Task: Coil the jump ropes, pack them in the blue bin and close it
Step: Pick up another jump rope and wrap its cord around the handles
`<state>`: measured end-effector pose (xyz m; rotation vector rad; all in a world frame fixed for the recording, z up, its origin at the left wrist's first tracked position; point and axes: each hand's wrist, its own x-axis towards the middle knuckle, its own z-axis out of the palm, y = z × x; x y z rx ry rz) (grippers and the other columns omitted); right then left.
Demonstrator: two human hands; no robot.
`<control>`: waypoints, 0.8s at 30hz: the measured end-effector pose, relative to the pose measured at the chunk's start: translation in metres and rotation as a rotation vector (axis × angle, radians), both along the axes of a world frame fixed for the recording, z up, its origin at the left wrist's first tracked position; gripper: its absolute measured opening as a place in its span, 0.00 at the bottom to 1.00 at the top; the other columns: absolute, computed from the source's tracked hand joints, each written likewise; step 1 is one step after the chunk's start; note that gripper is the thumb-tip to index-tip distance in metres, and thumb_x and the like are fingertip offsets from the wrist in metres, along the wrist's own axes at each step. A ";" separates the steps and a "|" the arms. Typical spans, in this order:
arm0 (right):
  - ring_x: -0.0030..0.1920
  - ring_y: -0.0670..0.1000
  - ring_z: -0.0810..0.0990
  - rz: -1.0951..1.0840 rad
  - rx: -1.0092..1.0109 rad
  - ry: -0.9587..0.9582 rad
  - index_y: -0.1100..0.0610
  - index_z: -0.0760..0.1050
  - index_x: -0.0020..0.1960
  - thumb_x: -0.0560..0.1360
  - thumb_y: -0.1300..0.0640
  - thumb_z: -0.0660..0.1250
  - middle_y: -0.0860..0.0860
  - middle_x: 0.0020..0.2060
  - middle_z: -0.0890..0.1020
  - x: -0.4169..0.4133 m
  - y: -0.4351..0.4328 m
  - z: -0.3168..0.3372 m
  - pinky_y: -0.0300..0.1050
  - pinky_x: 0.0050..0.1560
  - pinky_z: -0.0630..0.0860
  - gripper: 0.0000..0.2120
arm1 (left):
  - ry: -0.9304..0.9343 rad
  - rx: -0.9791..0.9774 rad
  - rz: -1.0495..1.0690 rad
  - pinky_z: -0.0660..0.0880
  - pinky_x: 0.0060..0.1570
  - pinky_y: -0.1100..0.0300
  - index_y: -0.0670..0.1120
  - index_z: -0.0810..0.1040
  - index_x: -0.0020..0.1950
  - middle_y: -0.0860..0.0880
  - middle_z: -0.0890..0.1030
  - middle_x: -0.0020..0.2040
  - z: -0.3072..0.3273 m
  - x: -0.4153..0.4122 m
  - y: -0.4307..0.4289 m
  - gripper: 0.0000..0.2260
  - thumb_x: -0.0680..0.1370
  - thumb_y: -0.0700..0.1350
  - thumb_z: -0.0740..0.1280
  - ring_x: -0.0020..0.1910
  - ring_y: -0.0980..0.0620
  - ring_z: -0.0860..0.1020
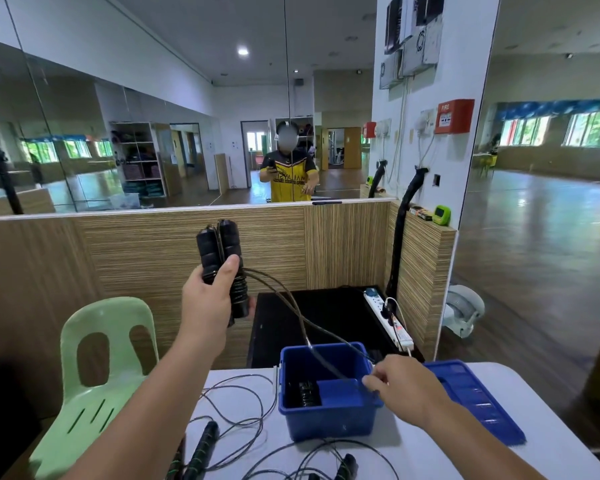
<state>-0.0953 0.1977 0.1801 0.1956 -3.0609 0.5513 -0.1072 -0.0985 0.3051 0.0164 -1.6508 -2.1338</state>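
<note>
My left hand [207,299] is raised above the table and grips the two black handles of a jump rope [222,258] side by side. Its thin cord [291,306] runs down and right over the open blue bin [329,420] to my right hand [406,386], which pinches the cord at the bin's right rim. A coiled black rope [307,393] lies inside the bin. The blue lid [475,400] lies flat on the white table [430,455] to the right of the bin. More ropes with black handles [201,448] and loose cords [236,403] lie at the table's front left.
A pale green plastic chair [94,368] stands left of the table. Behind the bin sits a black cabinet top [326,313] with a white power strip [388,320]. A wooden partition and a mirror wall stand beyond. Wooden floor opens to the right.
</note>
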 end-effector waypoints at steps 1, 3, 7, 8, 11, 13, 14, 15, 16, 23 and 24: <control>0.42 0.52 0.80 0.000 0.029 -0.007 0.46 0.71 0.36 0.81 0.42 0.62 0.46 0.37 0.74 -0.002 -0.001 -0.001 0.41 0.34 0.67 0.16 | 0.008 -0.010 -0.007 0.80 0.35 0.46 0.42 0.77 0.56 0.43 0.78 0.41 0.001 0.000 0.001 0.12 0.81 0.50 0.70 0.31 0.40 0.80; 0.51 0.52 0.80 -0.025 0.034 -0.061 0.44 0.76 0.54 0.80 0.41 0.62 0.46 0.51 0.78 -0.003 -0.005 0.001 0.45 0.43 0.74 0.10 | 0.017 -0.033 -0.023 0.80 0.34 0.49 0.43 0.77 0.57 0.43 0.79 0.42 0.002 0.001 0.005 0.12 0.81 0.50 0.70 0.32 0.39 0.81; 0.56 0.56 0.80 -0.071 -0.019 -0.196 0.43 0.47 0.82 0.69 0.36 0.72 0.55 0.64 0.75 -0.010 -0.002 0.001 0.50 0.49 0.78 0.50 | 0.020 -0.030 -0.030 0.79 0.31 0.51 0.43 0.77 0.57 0.42 0.79 0.43 0.004 0.003 0.009 0.12 0.81 0.50 0.70 0.33 0.39 0.81; 0.62 0.58 0.78 -0.074 0.007 -0.204 0.41 0.47 0.82 0.67 0.36 0.73 0.56 0.71 0.69 -0.010 -0.002 0.001 0.51 0.53 0.78 0.52 | 0.015 -0.031 -0.023 0.78 0.28 0.54 0.43 0.77 0.57 0.42 0.79 0.43 0.004 0.003 0.008 0.12 0.81 0.50 0.70 0.33 0.39 0.81; 0.75 0.56 0.65 0.012 -0.100 -0.117 0.42 0.72 0.68 0.69 0.44 0.75 0.51 0.79 0.56 -0.013 0.002 -0.007 0.51 0.64 0.73 0.28 | 0.008 -0.059 -0.033 0.77 0.28 0.55 0.43 0.77 0.58 0.42 0.80 0.42 0.003 0.001 0.004 0.13 0.80 0.51 0.71 0.33 0.38 0.81; 0.75 0.52 0.67 0.051 -0.255 0.000 0.43 0.77 0.51 0.73 0.50 0.73 0.47 0.75 0.64 -0.013 -0.001 -0.007 0.46 0.63 0.70 0.08 | 0.008 -0.083 -0.067 0.78 0.31 0.52 0.43 0.77 0.58 0.42 0.80 0.41 0.002 0.001 0.005 0.13 0.79 0.51 0.72 0.33 0.39 0.81; 0.72 0.50 0.70 0.062 -0.296 0.050 0.44 0.76 0.46 0.74 0.53 0.71 0.45 0.70 0.70 -0.011 -0.005 -0.003 0.42 0.61 0.70 0.05 | 0.003 -0.096 -0.087 0.78 0.31 0.51 0.44 0.78 0.57 0.42 0.80 0.41 0.002 0.002 0.006 0.13 0.79 0.50 0.72 0.33 0.39 0.81; 0.67 0.48 0.75 0.063 -0.344 0.101 0.44 0.76 0.43 0.75 0.55 0.69 0.42 0.63 0.74 -0.010 -0.009 0.001 0.38 0.57 0.70 0.07 | -0.009 -0.112 -0.109 0.78 0.32 0.51 0.44 0.78 0.57 0.42 0.80 0.41 0.002 0.004 0.008 0.13 0.79 0.50 0.72 0.33 0.38 0.81; 0.61 0.45 0.78 0.050 -0.395 0.131 0.44 0.76 0.43 0.76 0.56 0.69 0.41 0.57 0.77 -0.007 -0.014 0.009 0.35 0.53 0.71 0.08 | -0.024 -0.131 -0.135 0.79 0.33 0.50 0.44 0.78 0.57 0.42 0.80 0.41 0.002 0.005 0.012 0.12 0.79 0.50 0.72 0.33 0.39 0.81; 0.53 0.46 0.85 0.322 -0.953 -0.108 0.54 0.82 0.58 0.79 0.53 0.70 0.51 0.51 0.87 0.023 -0.068 0.074 0.40 0.55 0.79 0.09 | -0.079 -0.335 -0.275 0.81 0.34 0.48 0.47 0.81 0.53 0.41 0.84 0.41 -0.008 0.015 0.040 0.09 0.78 0.51 0.73 0.35 0.40 0.84; 0.49 0.51 0.86 0.329 -0.985 -0.129 0.57 0.81 0.56 0.80 0.55 0.69 0.54 0.46 0.87 0.026 -0.074 0.076 0.44 0.54 0.80 0.08 | -0.082 -0.355 -0.294 0.82 0.34 0.47 0.47 0.82 0.52 0.40 0.84 0.41 -0.010 0.015 0.042 0.09 0.78 0.51 0.74 0.36 0.40 0.84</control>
